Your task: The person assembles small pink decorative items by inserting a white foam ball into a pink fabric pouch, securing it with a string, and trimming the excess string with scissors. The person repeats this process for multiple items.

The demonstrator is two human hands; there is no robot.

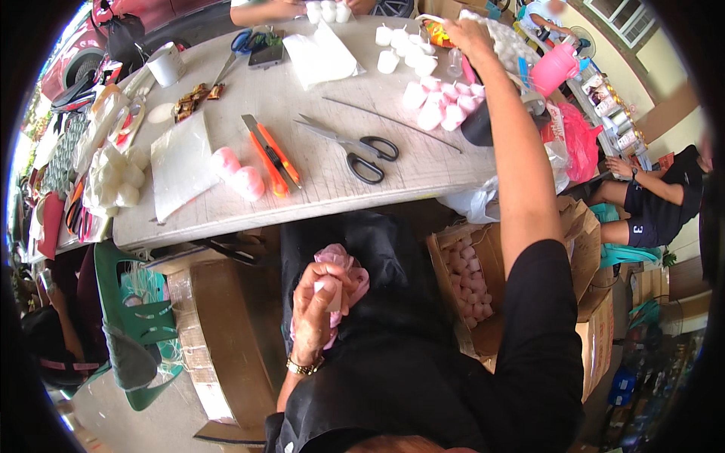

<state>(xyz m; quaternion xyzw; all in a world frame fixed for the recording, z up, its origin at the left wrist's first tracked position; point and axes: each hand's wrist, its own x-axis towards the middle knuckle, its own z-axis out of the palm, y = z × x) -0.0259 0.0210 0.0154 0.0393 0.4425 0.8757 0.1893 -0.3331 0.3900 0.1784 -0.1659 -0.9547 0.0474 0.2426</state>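
From my remote seat: left hand point(321, 302) was pinching a small white candle point(330, 296) against pink wrapping point(349, 273) at lower centre; right hand point(467, 36) reached top right over the table point(317, 113), grip hidden, couldn't tell; that stretch could've knocked the pink candles point(442, 102); candle might've slipped too.

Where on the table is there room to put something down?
Bare wood lies between the orange cutter and the scissors, and above them below the white sheet. The far right, by the pink candles and the right hand, is crowded.
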